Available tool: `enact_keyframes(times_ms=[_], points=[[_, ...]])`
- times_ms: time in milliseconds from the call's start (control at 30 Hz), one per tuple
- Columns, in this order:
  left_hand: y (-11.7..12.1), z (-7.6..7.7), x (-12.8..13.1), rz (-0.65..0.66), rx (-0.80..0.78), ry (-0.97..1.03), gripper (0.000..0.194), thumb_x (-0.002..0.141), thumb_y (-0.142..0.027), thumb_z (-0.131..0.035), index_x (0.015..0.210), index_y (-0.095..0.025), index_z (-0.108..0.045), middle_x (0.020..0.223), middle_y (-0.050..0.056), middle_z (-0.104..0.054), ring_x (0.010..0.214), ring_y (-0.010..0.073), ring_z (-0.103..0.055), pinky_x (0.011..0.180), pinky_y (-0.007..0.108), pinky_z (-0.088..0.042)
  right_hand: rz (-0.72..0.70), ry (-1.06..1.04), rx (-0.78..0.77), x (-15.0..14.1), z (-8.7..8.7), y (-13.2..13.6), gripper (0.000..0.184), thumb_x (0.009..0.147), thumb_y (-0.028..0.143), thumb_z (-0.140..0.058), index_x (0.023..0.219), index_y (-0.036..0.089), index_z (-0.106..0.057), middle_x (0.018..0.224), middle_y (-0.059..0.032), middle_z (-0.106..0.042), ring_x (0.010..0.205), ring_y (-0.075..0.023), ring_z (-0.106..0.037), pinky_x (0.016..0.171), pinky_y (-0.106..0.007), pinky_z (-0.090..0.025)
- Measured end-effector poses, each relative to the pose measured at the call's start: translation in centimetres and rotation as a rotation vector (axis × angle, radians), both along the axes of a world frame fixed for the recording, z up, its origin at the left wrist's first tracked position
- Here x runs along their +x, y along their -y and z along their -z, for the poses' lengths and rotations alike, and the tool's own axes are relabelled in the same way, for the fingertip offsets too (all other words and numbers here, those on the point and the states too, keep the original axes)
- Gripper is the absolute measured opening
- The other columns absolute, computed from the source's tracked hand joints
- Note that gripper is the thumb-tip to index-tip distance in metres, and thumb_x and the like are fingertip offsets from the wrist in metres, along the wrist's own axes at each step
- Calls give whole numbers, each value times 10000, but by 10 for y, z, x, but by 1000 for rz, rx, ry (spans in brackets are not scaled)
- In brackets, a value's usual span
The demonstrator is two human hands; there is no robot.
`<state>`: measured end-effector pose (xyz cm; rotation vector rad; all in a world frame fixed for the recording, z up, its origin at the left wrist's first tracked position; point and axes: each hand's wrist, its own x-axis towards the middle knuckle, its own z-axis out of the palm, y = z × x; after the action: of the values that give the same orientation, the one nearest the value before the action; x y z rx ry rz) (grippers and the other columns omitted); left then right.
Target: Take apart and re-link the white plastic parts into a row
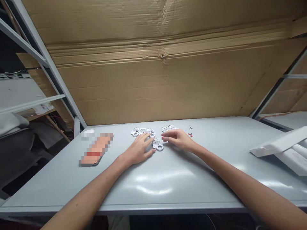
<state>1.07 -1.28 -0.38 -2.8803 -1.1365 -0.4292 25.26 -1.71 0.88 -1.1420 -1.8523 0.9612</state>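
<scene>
One white plastic part with a ring-shaped end [158,145] lies on the table between my two hands. My left hand [139,149] rests beside it with fingers spread, thumb and fingertips close to its left edge. Just to the right, my right hand [177,139] pinches a small red piece [162,137] between thumb and forefinger, near the part's upper right. Behind my left hand stand several similar white parts [143,131] in a row. Two more white parts [169,127] are behind my right hand, partly covered by it.
Small red and black pieces [190,134] lie right of my right hand. A pixelated flat object [97,150] and a white item [88,133] are on the left of the table [153,188]. White packaging [283,148] sits at the right. A cardboard wall [153,86] closes the back.
</scene>
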Motion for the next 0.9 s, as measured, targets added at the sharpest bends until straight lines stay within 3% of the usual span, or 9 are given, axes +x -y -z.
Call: enact_keyframes(times_ms=[267, 533, 700, 900], points=[[-1, -1, -2, 23, -26, 16, 464, 972, -408, -527, 1388, -204, -523, 1502, 154, -444, 1430, 343, -343, 1162, 540, -304, 25, 48, 65, -1, -1, 1, 274, 833, 424, -647, 903, 193, -776, 939, -69, -774, 879, -249, -701, 829, -382, -536], [2, -4, -2, -10, -68, -41, 490, 997, -437, -479, 1442, -233, -477, 1532, 135, -407, 1450, 357, -301, 1174, 554, -258, 38, 185, 135, -5, 0, 5, 261, 873, 347, -548, 830, 187, -750, 767, -37, -738, 684, -186, -643, 689, -315, -494], [2, -4, -2, -15, -63, -49, 493, 1002, -429, -464, 1451, -227, -462, 1536, 147, -396, 1452, 366, -293, 1163, 568, -268, 71, 303, 273, 3, 5, -1, 252, 887, 292, -508, 918, 210, -745, 924, -59, -760, 799, -213, -663, 735, -336, -491], [2, -2, -3, -12, -60, -15, 475, 999, -437, -459, 1429, -238, -486, 1522, 140, -416, 1445, 364, -304, 1159, 573, -282, -96, 559, 95, 17, -14, 5, 214, 840, 414, -630, 896, 238, -737, 941, -61, -745, 803, -222, -661, 671, -314, -485]])
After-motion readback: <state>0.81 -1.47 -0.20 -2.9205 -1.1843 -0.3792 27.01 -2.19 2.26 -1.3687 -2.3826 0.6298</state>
